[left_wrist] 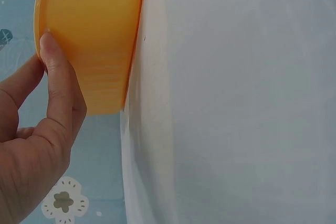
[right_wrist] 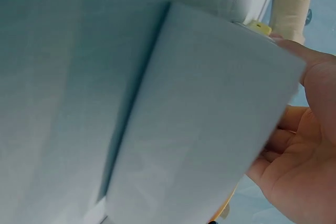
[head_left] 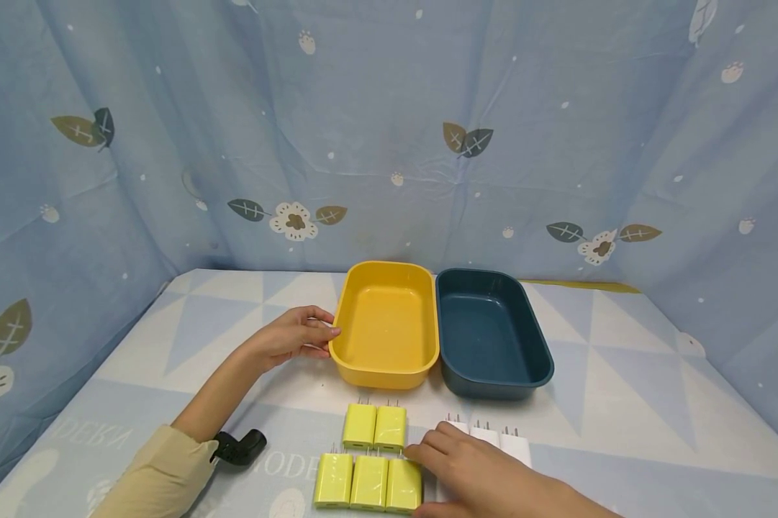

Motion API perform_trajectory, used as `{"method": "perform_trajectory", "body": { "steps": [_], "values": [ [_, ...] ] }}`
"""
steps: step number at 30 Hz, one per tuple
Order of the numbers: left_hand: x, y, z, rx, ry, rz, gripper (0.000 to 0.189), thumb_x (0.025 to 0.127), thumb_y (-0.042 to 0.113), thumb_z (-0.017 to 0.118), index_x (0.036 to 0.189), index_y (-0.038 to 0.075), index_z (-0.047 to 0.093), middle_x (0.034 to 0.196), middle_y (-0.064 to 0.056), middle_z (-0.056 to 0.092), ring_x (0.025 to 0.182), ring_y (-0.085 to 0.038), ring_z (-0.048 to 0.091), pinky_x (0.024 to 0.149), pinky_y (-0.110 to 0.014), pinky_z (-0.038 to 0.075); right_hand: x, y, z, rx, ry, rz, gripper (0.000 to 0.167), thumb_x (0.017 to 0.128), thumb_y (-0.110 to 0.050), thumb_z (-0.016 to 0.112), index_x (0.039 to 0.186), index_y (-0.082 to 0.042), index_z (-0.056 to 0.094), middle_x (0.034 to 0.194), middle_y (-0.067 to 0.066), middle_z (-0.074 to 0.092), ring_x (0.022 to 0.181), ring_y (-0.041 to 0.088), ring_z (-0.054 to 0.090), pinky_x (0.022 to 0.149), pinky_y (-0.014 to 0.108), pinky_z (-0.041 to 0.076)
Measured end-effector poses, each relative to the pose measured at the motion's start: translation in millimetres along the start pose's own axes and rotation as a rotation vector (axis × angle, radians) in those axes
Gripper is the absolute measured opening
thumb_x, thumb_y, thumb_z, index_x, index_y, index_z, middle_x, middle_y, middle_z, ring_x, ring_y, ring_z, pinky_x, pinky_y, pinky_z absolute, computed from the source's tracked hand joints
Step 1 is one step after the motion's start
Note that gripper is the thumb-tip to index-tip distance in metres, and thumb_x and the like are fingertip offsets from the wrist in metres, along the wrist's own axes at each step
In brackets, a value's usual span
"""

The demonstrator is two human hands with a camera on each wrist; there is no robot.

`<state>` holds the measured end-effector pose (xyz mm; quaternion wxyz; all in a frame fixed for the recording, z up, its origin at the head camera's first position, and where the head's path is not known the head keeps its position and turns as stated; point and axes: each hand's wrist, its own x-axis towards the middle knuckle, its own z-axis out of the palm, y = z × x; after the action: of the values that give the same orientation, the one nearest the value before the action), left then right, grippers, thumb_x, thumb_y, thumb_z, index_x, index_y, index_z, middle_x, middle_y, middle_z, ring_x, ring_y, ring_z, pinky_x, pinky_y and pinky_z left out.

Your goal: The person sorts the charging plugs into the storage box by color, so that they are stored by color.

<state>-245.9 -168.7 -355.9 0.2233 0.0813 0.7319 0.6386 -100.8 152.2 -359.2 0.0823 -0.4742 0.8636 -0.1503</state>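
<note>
My left hand [head_left: 296, 334] holds the left rim of a yellow plastic bin [head_left: 385, 378], thumb over the edge and fingers along the outer wall. The left wrist view shows the same hand [left_wrist: 39, 145] at the bin [left_wrist: 92, 35]. Several yellow plug chargers lie in two rows in front of it. At the right end of the front row, my right hand [head_left: 476, 467] pinches a yellow charger [head_left: 404, 485] between thumb and fingers at its ends. A white charger [right_wrist: 205, 114] fills the right wrist view and hides the right hand's [right_wrist: 310, 145] fingertips.
A dark blue bin [head_left: 492, 388] stands against the yellow bin's right side. White chargers [head_left: 514, 447] lie beside and partly under my right hand. A black curved object [head_left: 241, 447] is at the left wrist. Behind the patterned table hangs a blue curtain [head_left: 389, 144].
</note>
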Motion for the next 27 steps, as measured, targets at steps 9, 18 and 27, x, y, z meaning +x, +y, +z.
{"method": "perform_trajectory", "body": {
  "steps": [9, 18, 27],
  "values": [
    [-1.0, 0.1, -0.5, -0.007, -0.005, 0.006, 0.042, 0.096, 0.010, 0.066, 0.124, -0.009, 0.042, 0.098, -0.018, 0.062, 0.076, -0.021, 0.067, 0.076, -0.034, 0.060, 3.3, -0.7, 3.0, -0.056, 0.012, -0.032, 0.057, 0.095, -0.061, 0.052, 0.130, -0.016, 0.060, 0.111, -0.014, 0.058, 0.096, 0.001, 0.047, 0.081, 0.017, 0.050],
    [-2.4, -0.1, -0.9, -0.012, -0.017, 0.013, 0.040, 0.097, 0.010, 0.065, 0.123, -0.009, 0.042, 0.099, -0.019, 0.063, 0.076, -0.022, 0.067, 0.077, -0.034, 0.060, 4.7, -2.4, 5.0, -0.073, 0.040, -0.037, 0.053, 0.094, -0.059, 0.056, 0.125, -0.015, 0.062, 0.107, -0.014, 0.059, 0.094, 0.001, 0.047, 0.080, 0.017, 0.049],
    [-2.8, 1.0, -1.2, -0.016, -0.015, 0.012, 0.039, 0.097, 0.009, 0.065, 0.123, -0.009, 0.042, 0.101, -0.019, 0.062, 0.077, -0.021, 0.066, 0.078, -0.034, 0.060, 3.6, -2.7, 4.5, -0.054, 0.057, -0.023, 0.051, 0.094, -0.058, 0.059, 0.122, -0.016, 0.063, 0.107, -0.014, 0.058, 0.097, 0.002, 0.048, 0.083, 0.020, 0.050]
  ]
}}
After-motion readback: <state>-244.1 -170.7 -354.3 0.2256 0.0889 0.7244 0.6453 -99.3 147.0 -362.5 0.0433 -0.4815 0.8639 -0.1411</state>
